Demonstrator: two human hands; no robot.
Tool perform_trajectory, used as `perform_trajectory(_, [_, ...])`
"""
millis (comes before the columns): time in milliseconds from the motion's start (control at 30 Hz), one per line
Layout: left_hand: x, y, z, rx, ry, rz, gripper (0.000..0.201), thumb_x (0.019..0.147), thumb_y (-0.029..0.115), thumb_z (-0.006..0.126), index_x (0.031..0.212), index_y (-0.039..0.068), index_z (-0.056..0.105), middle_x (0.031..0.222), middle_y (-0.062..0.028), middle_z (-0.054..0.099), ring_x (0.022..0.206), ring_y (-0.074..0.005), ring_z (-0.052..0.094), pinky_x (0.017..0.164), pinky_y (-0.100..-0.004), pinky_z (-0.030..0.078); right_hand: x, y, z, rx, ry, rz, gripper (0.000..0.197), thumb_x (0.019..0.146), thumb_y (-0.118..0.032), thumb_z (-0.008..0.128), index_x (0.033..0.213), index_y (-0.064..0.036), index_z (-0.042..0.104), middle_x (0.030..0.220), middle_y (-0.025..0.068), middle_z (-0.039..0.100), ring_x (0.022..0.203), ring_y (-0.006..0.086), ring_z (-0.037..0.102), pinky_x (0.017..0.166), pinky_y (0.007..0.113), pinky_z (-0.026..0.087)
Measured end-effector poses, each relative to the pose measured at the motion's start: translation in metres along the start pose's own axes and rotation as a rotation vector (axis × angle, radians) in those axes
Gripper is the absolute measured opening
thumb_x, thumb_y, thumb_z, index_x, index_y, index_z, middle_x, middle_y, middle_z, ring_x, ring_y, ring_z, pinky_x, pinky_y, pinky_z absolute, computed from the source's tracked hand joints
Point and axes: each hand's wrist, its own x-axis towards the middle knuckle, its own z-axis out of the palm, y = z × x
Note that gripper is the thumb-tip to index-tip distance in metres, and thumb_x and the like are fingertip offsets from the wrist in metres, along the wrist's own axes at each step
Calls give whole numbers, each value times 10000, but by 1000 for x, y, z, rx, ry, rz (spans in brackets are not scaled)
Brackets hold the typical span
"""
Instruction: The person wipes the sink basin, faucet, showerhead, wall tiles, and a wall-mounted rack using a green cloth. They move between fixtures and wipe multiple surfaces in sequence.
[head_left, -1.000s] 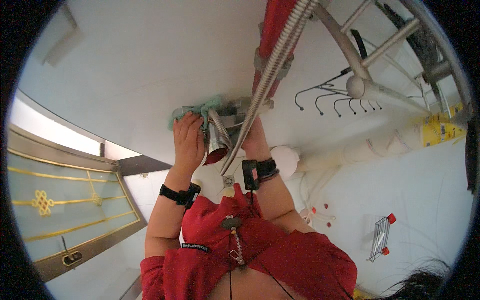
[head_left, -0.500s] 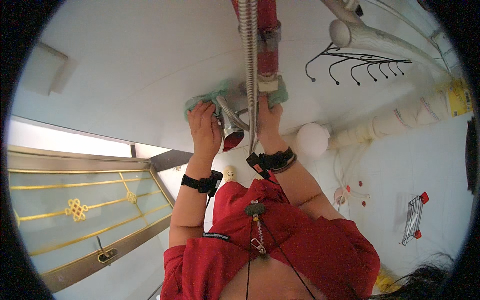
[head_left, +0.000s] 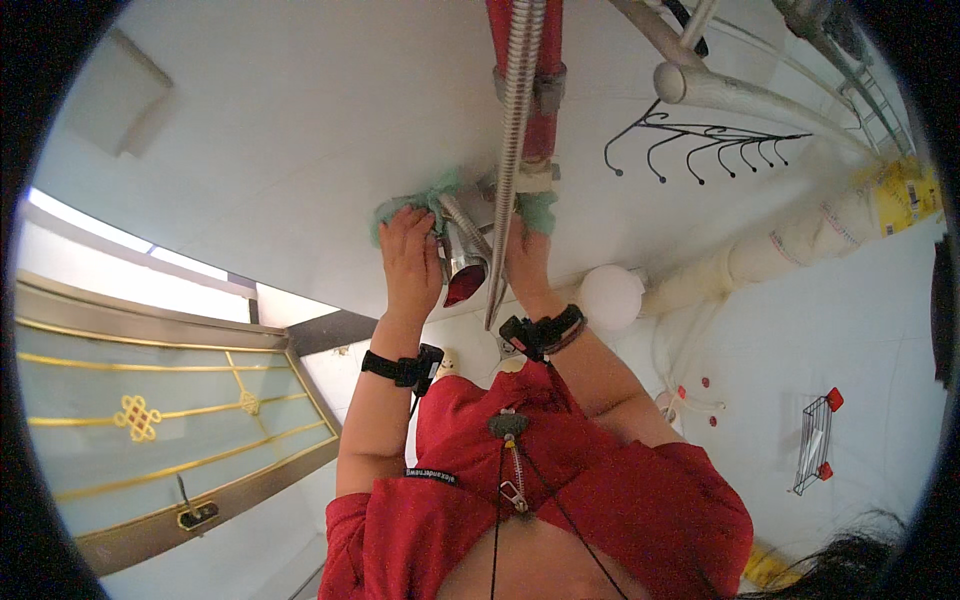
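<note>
Pale wall (head_left: 280, 120); gold-trimmed glass door (head_left: 190, 385) left; black hook rack (head_left: 715, 130).

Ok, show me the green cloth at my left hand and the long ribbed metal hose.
Green cloth (head_left: 440, 188): head view, its bunched upper part.
Long ribbed metal hose (head_left: 512, 145): head view, its middle stretch.

White lettering is borne by a black label (head_left: 431, 475) on the red shirt (head_left: 630, 490). Yellow wrapping (head_left: 903, 198) is printed too (illegibly small).

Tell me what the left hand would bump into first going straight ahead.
The left hand would meet the green cloth first, which it seems to touch; the wall probably comes next, though depth is unclear.
</note>
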Motion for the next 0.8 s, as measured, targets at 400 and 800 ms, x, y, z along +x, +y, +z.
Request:
perform_trajectory(400, [-3,2,1,-36,24,-30,299,803,10,485,1095,58,532,1142,-125,516,1156,-332,436,998,-536,264,-1,78,-3,310,-121,131,242,938,-306,427,1009,-78,463,837,31,493,696,141,501,584,264,440])
perform_trajectory(800, [-10,10,-6,-39,128,-118,382,772,-8,531,1153,33,537,1236,-173,446,1163,-374,409,977,-435,344,-9,23,-5,438,-155,440,400,939,-413,407,1111,-63,498,989,10,531,834,103,516,677,264,455])
